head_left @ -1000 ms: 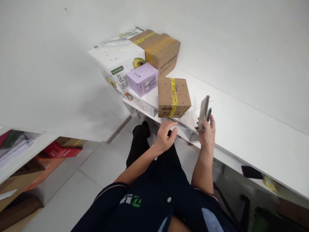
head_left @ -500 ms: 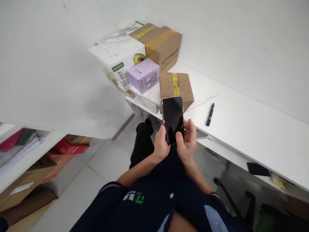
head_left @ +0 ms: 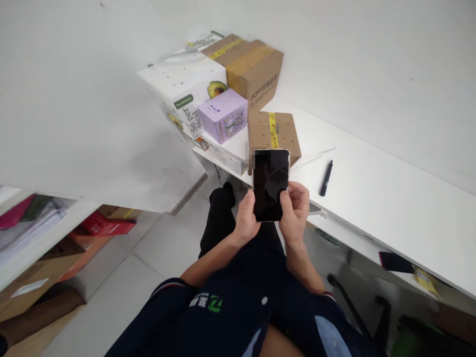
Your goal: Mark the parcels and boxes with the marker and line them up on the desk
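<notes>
White desk [head_left: 390, 198], pale wall [head_left: 353, 64], tiled floor [head_left: 152, 250], left grip [head_left: 246, 218] and right grip [head_left: 294, 213] clasping phone [head_left: 270, 196]

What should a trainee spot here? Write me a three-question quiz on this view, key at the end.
1. Name the thing that the left hand and the right hand hold together.
2. True or false: the dark marker lies on the white table, apart from the right hand.
3. What colour is the tape on the cardboard box nearest the hands? A) red B) yellow C) green

Key:
1. A phone.
2. True.
3. B.
</notes>
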Motion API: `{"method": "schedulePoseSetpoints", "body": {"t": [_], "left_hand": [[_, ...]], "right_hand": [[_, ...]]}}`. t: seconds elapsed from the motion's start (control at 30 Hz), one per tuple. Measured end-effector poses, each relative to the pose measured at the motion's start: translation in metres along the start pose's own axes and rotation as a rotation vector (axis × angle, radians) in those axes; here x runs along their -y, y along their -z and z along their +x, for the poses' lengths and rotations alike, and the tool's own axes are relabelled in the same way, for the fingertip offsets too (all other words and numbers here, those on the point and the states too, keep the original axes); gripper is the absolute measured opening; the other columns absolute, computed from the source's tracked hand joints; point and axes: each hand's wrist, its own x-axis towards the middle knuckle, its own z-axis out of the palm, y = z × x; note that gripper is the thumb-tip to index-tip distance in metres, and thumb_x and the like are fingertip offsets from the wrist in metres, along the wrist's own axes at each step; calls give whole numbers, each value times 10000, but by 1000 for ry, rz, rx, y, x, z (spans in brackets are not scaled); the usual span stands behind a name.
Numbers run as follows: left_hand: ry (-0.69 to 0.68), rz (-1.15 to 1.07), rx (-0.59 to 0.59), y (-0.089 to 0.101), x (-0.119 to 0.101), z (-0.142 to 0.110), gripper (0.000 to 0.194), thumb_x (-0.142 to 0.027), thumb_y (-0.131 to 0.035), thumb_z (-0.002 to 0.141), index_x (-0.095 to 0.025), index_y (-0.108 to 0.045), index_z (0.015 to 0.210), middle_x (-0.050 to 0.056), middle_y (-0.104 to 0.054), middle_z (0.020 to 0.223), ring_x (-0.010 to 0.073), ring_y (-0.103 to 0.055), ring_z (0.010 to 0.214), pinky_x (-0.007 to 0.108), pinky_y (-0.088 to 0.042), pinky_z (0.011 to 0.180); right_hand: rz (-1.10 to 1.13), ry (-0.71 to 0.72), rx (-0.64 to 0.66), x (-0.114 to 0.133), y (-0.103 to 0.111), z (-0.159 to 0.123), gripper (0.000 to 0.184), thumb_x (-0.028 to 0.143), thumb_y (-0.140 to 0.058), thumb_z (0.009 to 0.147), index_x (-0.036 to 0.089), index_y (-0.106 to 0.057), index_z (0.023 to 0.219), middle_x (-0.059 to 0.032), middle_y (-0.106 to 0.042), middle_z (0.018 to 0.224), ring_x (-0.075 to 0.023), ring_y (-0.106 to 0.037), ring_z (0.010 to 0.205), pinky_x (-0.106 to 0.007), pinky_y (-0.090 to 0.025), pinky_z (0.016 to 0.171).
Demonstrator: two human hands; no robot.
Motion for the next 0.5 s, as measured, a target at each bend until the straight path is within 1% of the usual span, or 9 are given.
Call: {"method": "schedulePoseSetpoints", "body": {"t": [0.07, 0.13, 0.27, 0.37, 0.5], "left_hand": [[-31, 64, -15, 2, 4, 1, 560, -687, -436, 976, -249, -735, 1158, 79, -778, 1106, 286, -673, 1234, 493, -553, 1071], [-48, 91, -1, 1, 5, 1, 566, -680, -414, 987, -245, -731, 1163, 78, -773, 1111, 287, -674, 1229, 501, -559, 1062], [-33, 34, 59, -2, 1, 3, 578, -674, -396, 993, -231, -742, 1129, 80, -778, 1075, 294, -692, 1192, 490, -572, 1033], [-34, 40, 86, 1, 3, 5, 574, -675, -403, 990, -229, -747, 1103, 77, -777, 1051, 290, -699, 1175, 481, -575, 1025], [-92, 141, 39, 10, 15, 8, 532, -674, -456, 970, -246, -733, 1125, 71, -772, 1033, 298, -708, 1151, 495, -579, 1006]], "right_hand": [[-3, 1, 24, -1, 1, 0, 270, 435, -651, 915, 267, -597, 1119, 21, -596, 874, -124, -585, 779, -280, -514, 746], [-25, 16, 37, -3, 1, 1, 279, 444, -642, 925, 269, -586, 1135, 13, -610, 900, -130, -596, 798, -290, -515, 757], [-72, 40, 31, -5, 0, 2, 291, 460, -625, 933, 267, -567, 1143, 8, -617, 894, -139, -600, 792, -299, -509, 743], [-37, 34, 30, -4, -1, 0, 306, 453, -635, 928, 271, -551, 1159, 12, -611, 894, -138, -599, 800, -300, -510, 755], [34, -7, 37, -5, -5, -5, 380, 469, -650, 911, 278, -487, 1196, -1, -624, 973, -152, -633, 870, -320, -524, 794]]}}
